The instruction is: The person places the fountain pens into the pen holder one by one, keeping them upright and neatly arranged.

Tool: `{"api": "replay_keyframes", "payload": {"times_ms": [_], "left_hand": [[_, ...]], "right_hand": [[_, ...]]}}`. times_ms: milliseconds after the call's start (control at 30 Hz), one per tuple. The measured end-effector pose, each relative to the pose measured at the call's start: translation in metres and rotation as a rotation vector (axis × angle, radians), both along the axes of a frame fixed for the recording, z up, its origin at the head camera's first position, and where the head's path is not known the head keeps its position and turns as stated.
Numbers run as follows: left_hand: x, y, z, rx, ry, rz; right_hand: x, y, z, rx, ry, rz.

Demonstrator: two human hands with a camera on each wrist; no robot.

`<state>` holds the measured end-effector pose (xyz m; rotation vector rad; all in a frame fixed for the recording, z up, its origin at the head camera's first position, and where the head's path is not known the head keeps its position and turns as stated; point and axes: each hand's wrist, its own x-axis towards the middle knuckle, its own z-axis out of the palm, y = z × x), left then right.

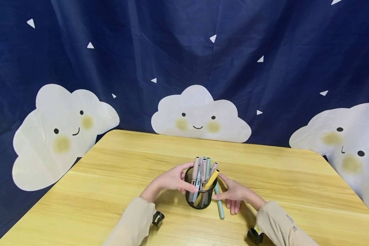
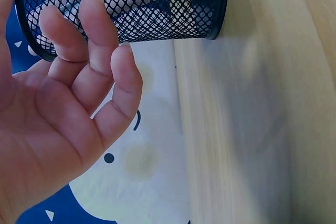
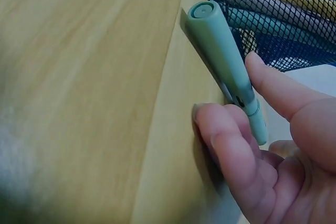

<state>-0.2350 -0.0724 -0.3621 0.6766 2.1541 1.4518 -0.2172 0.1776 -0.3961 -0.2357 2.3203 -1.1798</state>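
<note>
A black mesh pen holder [image 1: 200,201] stands upright on the table with several pens in it, among them a yellow pen [image 1: 212,179] leaning to the right. My left hand [image 1: 174,178] holds the holder from the left, thumb across its near rim. In the left wrist view, curled fingers [image 2: 100,40] lie against the mesh. To the right of the holder, my right hand [image 1: 235,191] has a green pen [image 3: 223,51] between thumb and curled fingers. That pen slants beside the holder, its thicker end toward the near table edge in the head view.
The wooden table [image 1: 110,191] reaches back to a dark blue curtain [image 1: 184,44] printed with smiling clouds. Black bands sit at both wrists, below the beige sleeves [image 1: 135,222].
</note>
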Motion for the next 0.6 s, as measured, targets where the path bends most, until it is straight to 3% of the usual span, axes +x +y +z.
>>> {"api": "replay_keyframes", "payload": {"times_ms": [600], "left_hand": [[-0.0007, 0.0007, -0.0005, 0.004, -0.017, 0.007]], "right_hand": [[-0.0016, 0.0009, -0.0011, -0.052, -0.014, 0.024]]}}
